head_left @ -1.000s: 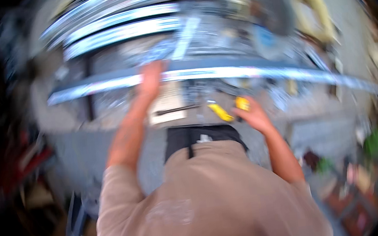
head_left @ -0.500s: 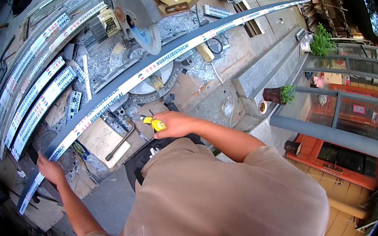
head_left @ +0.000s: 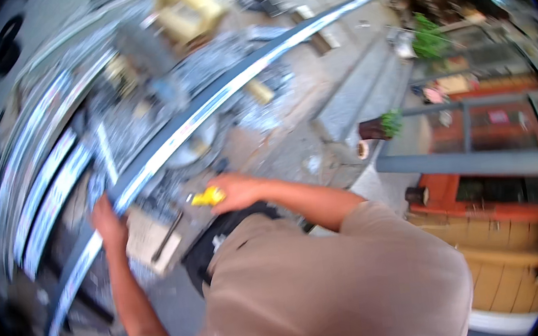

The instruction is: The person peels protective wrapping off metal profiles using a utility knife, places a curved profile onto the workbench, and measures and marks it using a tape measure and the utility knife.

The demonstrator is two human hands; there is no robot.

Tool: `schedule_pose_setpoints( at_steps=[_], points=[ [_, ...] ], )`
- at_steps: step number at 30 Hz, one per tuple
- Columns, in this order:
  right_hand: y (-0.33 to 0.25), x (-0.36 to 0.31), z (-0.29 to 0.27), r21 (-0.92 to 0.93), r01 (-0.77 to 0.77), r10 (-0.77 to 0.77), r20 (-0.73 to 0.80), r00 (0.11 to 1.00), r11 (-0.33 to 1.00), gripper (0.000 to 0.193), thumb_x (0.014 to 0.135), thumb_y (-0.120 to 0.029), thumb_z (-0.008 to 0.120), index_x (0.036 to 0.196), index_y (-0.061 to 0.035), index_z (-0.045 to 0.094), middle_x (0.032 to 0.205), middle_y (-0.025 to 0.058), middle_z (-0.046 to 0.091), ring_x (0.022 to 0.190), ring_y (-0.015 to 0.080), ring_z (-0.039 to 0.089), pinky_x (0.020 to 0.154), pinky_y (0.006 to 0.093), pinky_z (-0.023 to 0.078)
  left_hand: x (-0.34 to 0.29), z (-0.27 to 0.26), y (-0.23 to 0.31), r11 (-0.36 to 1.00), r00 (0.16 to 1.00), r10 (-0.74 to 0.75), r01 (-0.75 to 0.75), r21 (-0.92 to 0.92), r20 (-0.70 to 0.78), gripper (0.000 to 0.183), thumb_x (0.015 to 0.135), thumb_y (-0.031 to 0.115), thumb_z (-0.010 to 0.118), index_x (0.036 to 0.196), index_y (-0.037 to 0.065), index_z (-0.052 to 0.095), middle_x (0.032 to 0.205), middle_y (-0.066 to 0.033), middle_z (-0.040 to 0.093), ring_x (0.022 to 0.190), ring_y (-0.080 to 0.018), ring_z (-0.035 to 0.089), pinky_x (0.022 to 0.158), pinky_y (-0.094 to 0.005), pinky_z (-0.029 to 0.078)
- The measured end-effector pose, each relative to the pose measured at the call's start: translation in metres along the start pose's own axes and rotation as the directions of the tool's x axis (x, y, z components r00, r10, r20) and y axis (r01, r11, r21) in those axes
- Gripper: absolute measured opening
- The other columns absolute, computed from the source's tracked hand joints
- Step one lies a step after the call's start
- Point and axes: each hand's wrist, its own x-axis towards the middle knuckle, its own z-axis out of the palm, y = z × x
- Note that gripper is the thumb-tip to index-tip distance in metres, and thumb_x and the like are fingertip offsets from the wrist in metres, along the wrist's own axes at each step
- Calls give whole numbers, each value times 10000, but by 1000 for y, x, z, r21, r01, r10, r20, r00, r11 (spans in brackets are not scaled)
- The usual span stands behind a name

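A long, dark-edged metal profile with a white printed strip point(head_left: 233, 82) runs diagonally across the work area, from the lower left to the far upper right. My left hand point(head_left: 111, 222) is closed around it near its lower-left end. In my right hand point(head_left: 235, 192), close in front of my body, is what looks like a yellow tape measure point(head_left: 205, 197), with a short metal tip pointing left. Motion blur hides its details. The right hand is apart from the profile. Between my hands lies a sheet of paper or board point(head_left: 144, 235) with a dark-handled tool point(head_left: 165, 238) on it.
Beyond the profile is a blurred cut-off saw point(head_left: 146, 49), with a cream plastic jug point(head_left: 188, 11) behind it. Several more profiles point(head_left: 39, 187) lie at the left. Metal scraps surround the saw. Potted plants point(head_left: 377, 128) stand at the right beside orange-framed cabinets point(head_left: 441, 221).
My left hand has slid up along the profile, away from its lower-left end. The right hand and its yellow tool have shifted slightly left and down. The view has turned and blurred.
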Motion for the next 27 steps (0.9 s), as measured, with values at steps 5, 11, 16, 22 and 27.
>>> schedule_pose_setpoints(
  at_steps=[5,11,16,22,27],
  points=[
    [-4,-5,0,-89,-28,29,11,1000,996,620,803,-474,816,1244,-62,672,1164,238,720,1107,443,684,942,510,540,-10,-26,-27,988,994,-106,103,112,23,994,680,81,884,1569,58,440,1534,-179,535,1448,-395,480,1265,-642,236],
    [-9,-16,0,-113,-40,45,46,998,993,689,798,-481,828,1300,-44,652,1183,242,727,1130,443,685,956,515,536,-61,-43,-130,940,964,-266,261,220,-4,981,684,14,847,1573,103,443,1571,-121,517,1498,-331,450,1284,-644,199],
    [1,-22,8,-122,-45,54,70,996,991,716,806,-486,822,1343,-49,639,1204,247,722,1140,446,681,953,511,538,-72,-55,-152,879,937,-345,340,334,-46,863,779,23,778,1574,128,456,1566,-115,522,1448,-355,506,1242,-641,286],
    [5,-16,18,-49,50,-49,12,999,998,711,812,-498,837,1326,-58,619,1178,238,715,1098,437,694,930,503,550,-107,-22,-138,878,865,-384,450,163,-323,687,876,138,695,1539,69,528,1474,-241,600,1266,-475,617,1081,-496,502],
    [-25,-9,-6,-68,-53,54,9,998,996,867,812,-453,851,1476,-70,446,1208,302,696,1135,470,682,954,511,546,-112,-7,44,634,888,-452,387,-670,84,493,967,162,718,1418,-20,632,1294,-223,719,1217,-357,680,1063,-453,515]
  ],
)
